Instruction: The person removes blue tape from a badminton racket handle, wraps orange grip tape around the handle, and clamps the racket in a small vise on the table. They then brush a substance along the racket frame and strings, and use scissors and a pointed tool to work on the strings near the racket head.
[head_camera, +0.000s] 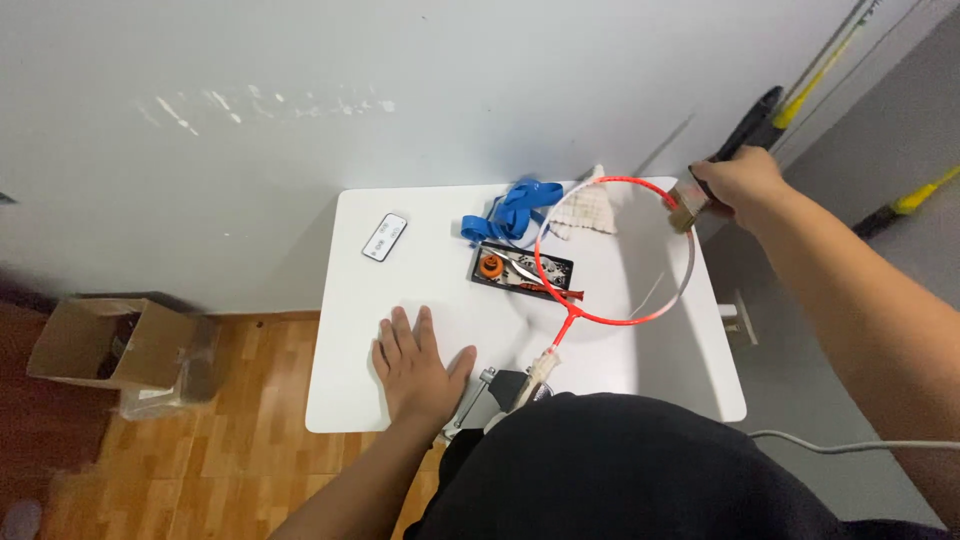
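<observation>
My left hand (415, 365) lies flat, bracing the tabletop (350, 300) — my right hand (735, 185) pinches a brush (685, 212) on the racket frame (615, 250).

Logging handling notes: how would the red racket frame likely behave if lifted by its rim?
The racket frame looks light: a thin hoop with no strings. It probably flexes slightly where the right hand touches its rim. Being flat and open, it seems unlikely to roll.

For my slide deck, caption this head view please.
Left hand flat on white table; right hand holds a brush to a red racket frame.
</observation>
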